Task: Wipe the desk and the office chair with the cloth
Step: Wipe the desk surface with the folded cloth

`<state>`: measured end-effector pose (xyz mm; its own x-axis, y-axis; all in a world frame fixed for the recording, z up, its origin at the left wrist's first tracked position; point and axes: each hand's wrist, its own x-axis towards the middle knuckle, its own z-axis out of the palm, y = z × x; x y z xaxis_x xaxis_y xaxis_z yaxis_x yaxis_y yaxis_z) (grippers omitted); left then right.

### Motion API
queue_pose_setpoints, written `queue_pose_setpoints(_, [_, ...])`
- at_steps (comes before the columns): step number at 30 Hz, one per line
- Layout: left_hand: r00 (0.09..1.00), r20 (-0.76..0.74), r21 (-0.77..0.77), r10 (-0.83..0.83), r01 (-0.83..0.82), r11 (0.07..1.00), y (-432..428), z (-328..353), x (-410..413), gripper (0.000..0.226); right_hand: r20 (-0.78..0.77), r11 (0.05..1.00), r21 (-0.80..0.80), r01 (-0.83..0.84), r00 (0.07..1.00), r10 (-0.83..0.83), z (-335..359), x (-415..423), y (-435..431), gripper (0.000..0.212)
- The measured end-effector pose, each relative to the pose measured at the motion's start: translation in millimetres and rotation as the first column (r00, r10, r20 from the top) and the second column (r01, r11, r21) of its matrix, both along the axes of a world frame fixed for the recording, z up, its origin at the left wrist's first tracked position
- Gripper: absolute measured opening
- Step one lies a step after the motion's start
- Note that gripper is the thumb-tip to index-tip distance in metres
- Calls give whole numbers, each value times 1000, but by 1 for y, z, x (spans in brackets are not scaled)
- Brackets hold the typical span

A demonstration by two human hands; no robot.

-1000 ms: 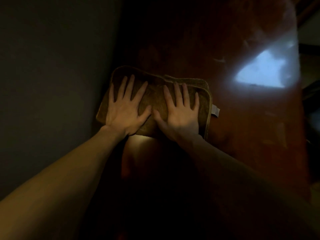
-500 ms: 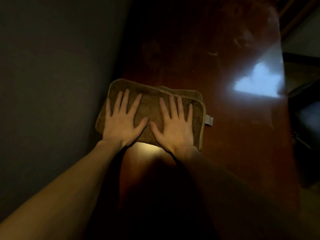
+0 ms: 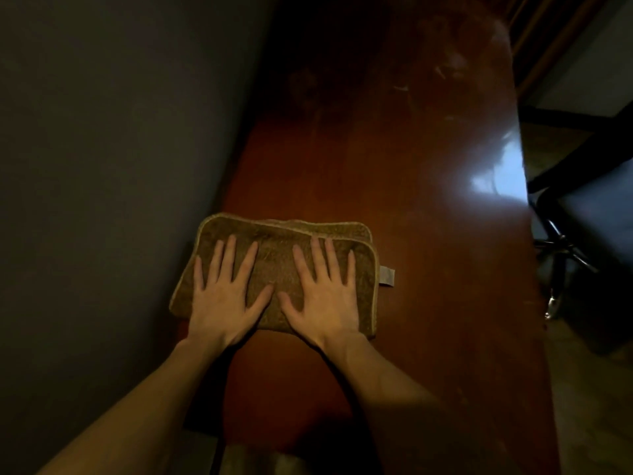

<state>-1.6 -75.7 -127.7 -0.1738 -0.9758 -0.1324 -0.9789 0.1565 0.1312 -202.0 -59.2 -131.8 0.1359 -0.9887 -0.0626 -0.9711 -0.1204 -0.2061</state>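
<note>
Head view: both hands (image 3: pixel 222 299) (image 3: pixel 327 296), fingers flat, press cloth (image 3: pixel 274 255) on table (image 3: pixel 428 269); wiping likely midway, chair (image 3: pixel 582 214) seemingly untouched.

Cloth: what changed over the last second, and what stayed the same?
The left hand and right hand slid the cloth along the desk toward the person, leaving more bare wood beyond it. Nothing was picked up or let go. Both hands still press flat, fingers spread, side by side. The cloth stays folded at the desk's edge by the wall. The office chair on the right is untouched.
</note>
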Motion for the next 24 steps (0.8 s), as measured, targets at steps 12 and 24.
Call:
queue_pose_setpoints(12, [1000,-9,35,23,-22,999,124,-1,12,82,39,997,70,-10,999,7,4,12,122,83])
queue_pose_setpoints(24, [999,7,80,31,-32,996,196,4,-11,84,67,996,87,24,997,-30,5,-6,198,82])
